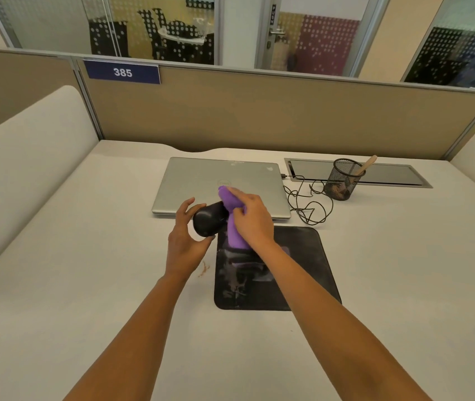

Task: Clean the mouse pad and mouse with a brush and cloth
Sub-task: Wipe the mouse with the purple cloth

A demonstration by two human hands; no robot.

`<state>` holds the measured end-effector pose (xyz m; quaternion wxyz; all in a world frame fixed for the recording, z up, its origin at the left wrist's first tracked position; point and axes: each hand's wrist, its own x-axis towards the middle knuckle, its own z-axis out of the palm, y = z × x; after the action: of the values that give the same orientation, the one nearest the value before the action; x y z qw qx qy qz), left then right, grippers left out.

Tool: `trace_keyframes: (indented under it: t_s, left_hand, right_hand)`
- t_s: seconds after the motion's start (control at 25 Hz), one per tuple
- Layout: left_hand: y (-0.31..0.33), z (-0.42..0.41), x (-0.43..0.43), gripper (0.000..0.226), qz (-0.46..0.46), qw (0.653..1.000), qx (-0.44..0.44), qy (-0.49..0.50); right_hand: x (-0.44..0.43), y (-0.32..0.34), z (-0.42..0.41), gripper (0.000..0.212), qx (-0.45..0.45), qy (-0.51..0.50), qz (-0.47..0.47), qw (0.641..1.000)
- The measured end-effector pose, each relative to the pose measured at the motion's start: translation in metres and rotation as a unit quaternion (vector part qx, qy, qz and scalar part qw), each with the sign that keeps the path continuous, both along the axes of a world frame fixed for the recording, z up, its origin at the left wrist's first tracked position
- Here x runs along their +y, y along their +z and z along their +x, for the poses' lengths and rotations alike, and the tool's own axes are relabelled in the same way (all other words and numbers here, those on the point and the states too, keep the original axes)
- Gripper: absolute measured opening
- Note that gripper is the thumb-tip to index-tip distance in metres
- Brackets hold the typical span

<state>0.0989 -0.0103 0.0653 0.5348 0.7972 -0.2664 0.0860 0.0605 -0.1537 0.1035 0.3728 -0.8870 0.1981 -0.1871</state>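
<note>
So: left hand (184, 246) grips the mouse (209, 223) lifted clear of the desk, its long axis tilted up-right into the cloth (235, 233) that the right hand (252, 221) pinches. Mouse pad (303, 270) lies just beneath the right hand.

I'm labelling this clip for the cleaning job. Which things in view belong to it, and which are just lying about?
Part of the job: mouse, held in the left hand; purple cloth, gripped by the right hand; mouse pad; wooden handle, possibly the brush.

Lying about: closed laptop; cable; mesh cup; number sign.
</note>
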Motion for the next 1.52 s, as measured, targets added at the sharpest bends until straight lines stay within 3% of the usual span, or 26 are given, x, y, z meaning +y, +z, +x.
trace_keyframes:
  t_s: [0.04,0.12,0.2,0.28,0.36,0.44,0.48,0.56,0.68,0.8,0.96,1.04,1.12,1.2,1.28,1.4,1.52]
  left_hand:
    - [0.002,0.001,0.0,0.065,-0.009,1.0,0.006,0.002]
    - [0.006,0.004,0.0,0.066,-0.012,1.0,0.017,0.009]
    - [0.007,0.004,-0.001,0.068,-0.005,0.999,0.028,0.018]
    - [0.005,0.003,-0.003,0.068,-0.006,0.999,0.039,0.022]
    - [0.003,0.002,-0.004,0.067,-0.012,0.999,0.042,0.023]
    - [0.004,0.003,-0.005,0.068,-0.016,0.999,0.044,0.025]
    - [0.005,0.004,-0.006,0.069,-0.017,0.998,0.045,0.027]
    - [0.006,0.005,-0.007,0.07,-0.019,0.998,0.044,0.029]
    - [0.007,0.006,-0.009,0.073,-0.02,0.999,0.04,0.028]
    - [0.006,0.007,-0.01,0.073,-0.021,0.999,0.043,0.024]
    - [0.007,0.008,-0.009,0.073,-0.022,0.998,0.047,0.02]
    - [0.006,0.008,-0.008,0.072,-0.023,0.998,0.047,0.016]
    - [0.006,0.008,-0.007,0.072,-0.023,0.998,0.046,0.018]
    - [0.007,0.006,-0.009,0.073,-0.022,0.999,0.046,0.016]
    - [0.008,0.003,-0.011,0.078,-0.029,0.998,0.062,0.007]
    - [0.013,0.0,-0.014,0.085,-0.055,0.994,0.098,0.009]
    - [0.016,-0.002,-0.015,0.084,-0.055,0.996,0.076,0.009]
  right_hand:
    - [-0.007,0.001,0.001,0.043,-0.012,-0.003,0.155,0.988]
    - [-0.02,-0.005,-0.003,0.038,-0.015,-0.009,0.391,0.92]
    - [-0.034,-0.017,-0.01,0.028,0.034,-0.031,0.516,0.855]
    - [-0.04,-0.027,-0.018,0.029,0.082,-0.072,0.531,0.84]
    - [-0.045,-0.032,-0.021,0.043,0.148,-0.096,0.418,0.891]
    - [-0.048,-0.03,-0.022,0.049,0.183,-0.141,0.18,0.956]
    - [-0.045,-0.026,-0.025,0.05,0.183,-0.15,0.079,0.968]
    - [-0.033,-0.017,-0.026,0.056,0.193,-0.133,-0.018,0.972]
    - [-0.005,-0.017,-0.017,0.086,0.294,-0.077,-0.097,0.948]
    - [0.011,-0.037,-0.01,0.104,0.353,-0.064,-0.156,0.92]
    - [0.002,-0.052,-0.013,0.073,0.328,-0.065,-0.211,0.918]
    - [-0.012,-0.048,-0.019,0.059,0.247,-0.081,-0.157,0.953]
    - [-0.027,-0.037,-0.025,0.05,0.098,-0.109,-0.025,0.989]
    - [-0.026,-0.022,-0.031,0.048,-0.015,-0.1,0.028,0.995]
    - [-0.004,-0.006,-0.034,0.053,-0.064,-0.033,-0.038,0.997]
    - [0.031,-0.015,-0.03,0.059,-0.103,0.042,-0.242,0.964]
    - [0.02,-0.017,-0.013,0.055,-0.083,0.004,-0.236,0.968]
